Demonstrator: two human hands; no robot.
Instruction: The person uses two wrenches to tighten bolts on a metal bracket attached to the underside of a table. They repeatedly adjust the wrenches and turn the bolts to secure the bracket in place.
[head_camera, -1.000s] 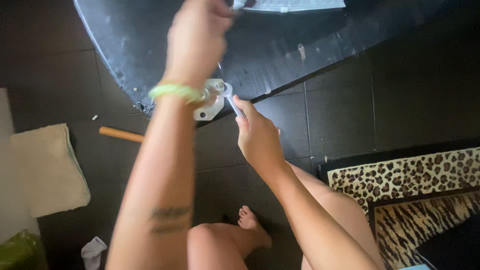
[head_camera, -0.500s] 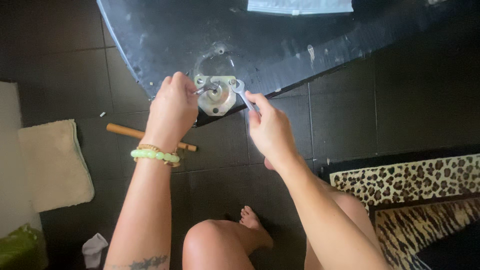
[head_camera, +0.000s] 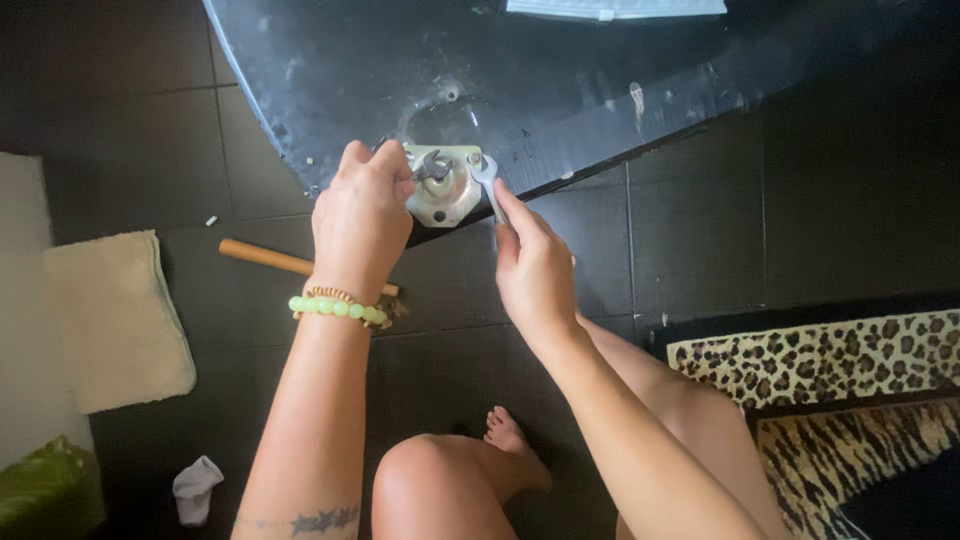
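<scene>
Dark floor tiles (head_camera: 700, 250) fill the background, with a round black tabletop (head_camera: 560, 90) lying across the upper frame, underside up. Item one, my left hand (head_camera: 362, 222): fingers curled shut at the left edge of a square metal mounting plate (head_camera: 443, 188) fixed near the tabletop's rim; whether it pinches a fastener or only steadies the plate I cannot tell, since the fingertips are hidden. Wrist bent down, forearm rising straight from the bottom of the frame, a green bead bracelet (head_camera: 338, 307) on the wrist. Item two, my right hand (head_camera: 533, 268): thumb and fingers closed on the shank of a small silver wrench (head_camera: 488, 182), whose head sits at the plate's upper right corner, seemingly on a bolt there. Forearm comes in from the lower right, wrist nearly straight. Progress, as I judge it: the plate sits flat on the wood, and a dark fitting stands at its centre; the corner fastener is under the wrench, so the fastening work reads as mid-way, neither started fresh nor finished; the state of the other corners is too small to read. Outward: a wooden handle (head_camera: 270, 258) on the floor behind the left wrist, a cream towel (head_camera: 115, 320) at left, a white cloth scrap (head_camera: 195, 488) lower left, a leopard-print rug (head_camera: 830, 360) at right, my bare knee (head_camera: 430, 480) below.
</scene>
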